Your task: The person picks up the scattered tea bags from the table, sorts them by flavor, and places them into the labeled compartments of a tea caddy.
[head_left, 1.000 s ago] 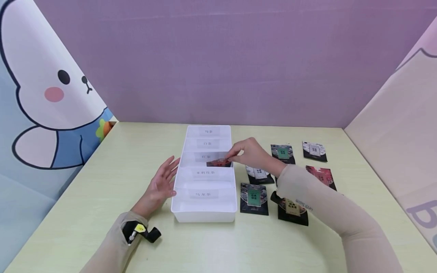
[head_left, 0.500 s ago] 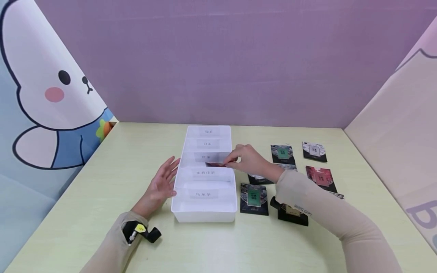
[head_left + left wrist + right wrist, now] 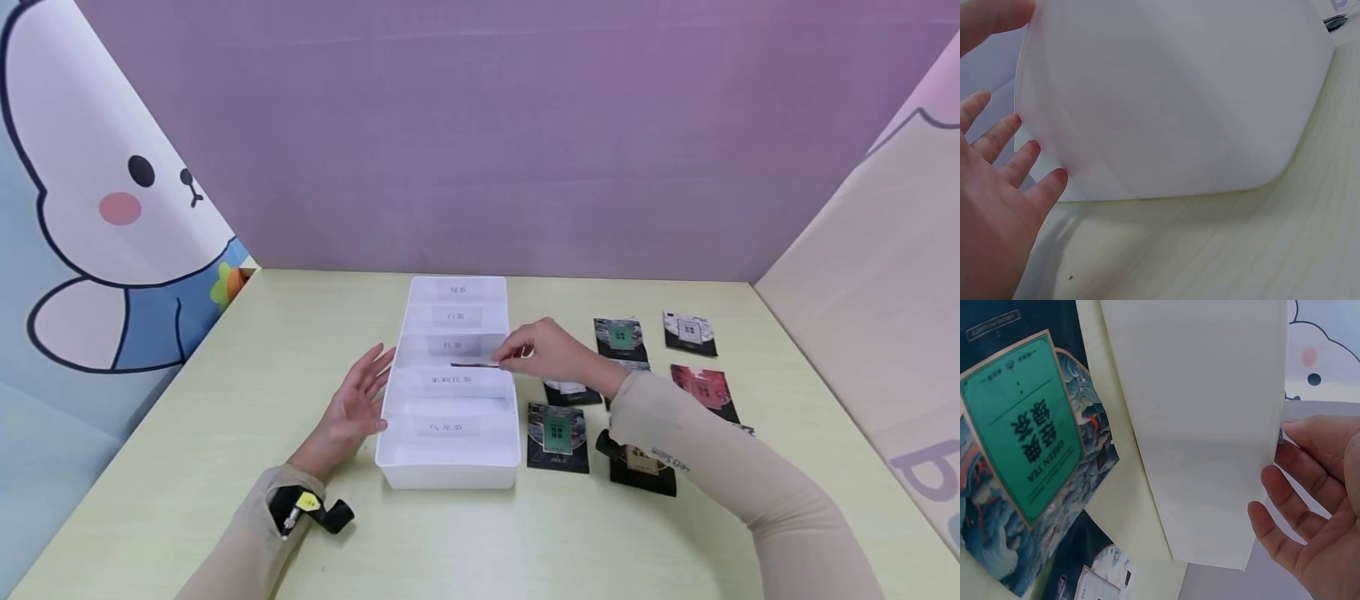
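A white divided box [image 3: 448, 477] with labelled compartments stands on the table. My right hand [image 3: 551, 352] is at its right rim, pinching a tea packet [image 3: 472, 365] between thumb and index finger. Only a thin top edge of that packet shows, in the middle compartment labelled 红茶; the rest is down inside. In the right wrist view the box wall [image 3: 1204, 437] hides nearly all of it. My left hand [image 3: 351, 412] lies along the box's left side, fingers spread and fairly straight, thumb at the rim. The left wrist view shows its fingertips [image 3: 1054, 178] right at the side wall.
Right of the box lie several tea packets: green-labelled ones [image 3: 558, 437] [image 3: 621, 336], a white-labelled one [image 3: 690, 332], a red one [image 3: 705, 390], and a beige-labelled one [image 3: 643, 475] partly under the right forearm. A purple backdrop [image 3: 517, 150] closes off the table's far edge.
The right hand has lowered the red tea packet into the middle compartment, from much of its face showing to a thin edge. The left hand and box have stayed put.
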A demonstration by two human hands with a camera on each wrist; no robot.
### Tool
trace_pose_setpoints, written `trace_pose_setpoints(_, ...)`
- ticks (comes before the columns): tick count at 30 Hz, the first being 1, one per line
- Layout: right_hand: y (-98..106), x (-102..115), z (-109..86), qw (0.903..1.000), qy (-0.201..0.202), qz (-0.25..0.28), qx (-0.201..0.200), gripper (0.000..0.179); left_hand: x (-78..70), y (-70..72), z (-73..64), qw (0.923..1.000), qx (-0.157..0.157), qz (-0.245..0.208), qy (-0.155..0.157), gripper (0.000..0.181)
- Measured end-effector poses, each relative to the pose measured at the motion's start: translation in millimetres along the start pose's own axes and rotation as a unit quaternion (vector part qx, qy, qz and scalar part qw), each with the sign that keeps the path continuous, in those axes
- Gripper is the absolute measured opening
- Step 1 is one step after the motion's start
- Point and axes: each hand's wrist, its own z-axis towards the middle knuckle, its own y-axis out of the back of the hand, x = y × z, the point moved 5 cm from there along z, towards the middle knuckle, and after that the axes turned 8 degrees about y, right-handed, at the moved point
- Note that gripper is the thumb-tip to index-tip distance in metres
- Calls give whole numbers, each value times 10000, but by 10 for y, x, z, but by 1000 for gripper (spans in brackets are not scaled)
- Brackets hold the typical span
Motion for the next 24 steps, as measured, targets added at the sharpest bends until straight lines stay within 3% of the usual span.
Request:
trace_pose_setpoints(10,164,31,-45,10000,-23,41,-31,15,3,2,2,10000,-27,23,16,97)
trace_pose_setpoints(15,288,25,-99,9997,-244,-3,7,16,2,4,4,10000,-30,22,13,98)
trace_pose_setpoints(24,540,-204,-210,9974,-571,-301,319,20,1,0,2,10000,-20,43,68,98)
